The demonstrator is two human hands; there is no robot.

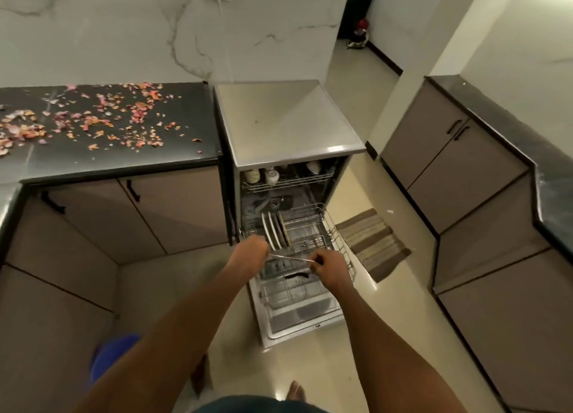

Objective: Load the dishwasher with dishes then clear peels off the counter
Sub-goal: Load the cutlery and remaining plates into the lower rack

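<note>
The dishwasher [288, 124] stands open with its door [304, 319] folded down and the lower rack [336, 236] pulled out. White plates [273, 230] stand upright in that rack. The upper rack [288, 181] holds cups and small bowls. Both my hands are over the lower rack and share a thin metal utensil [290, 258]. My left hand [251, 251] grips one end and my right hand [325, 265] pinches the other. Orange and pink peels [99, 118] lie scattered over the black counter [155, 158] at the left.
Cabinet doors [173, 208] sit under the counter left of the dishwasher. A second black counter [527, 152] with cabinets runs along the right. A striped mat [372, 242] lies on the floor beside the door. A blue object [114, 357] is low at the left.
</note>
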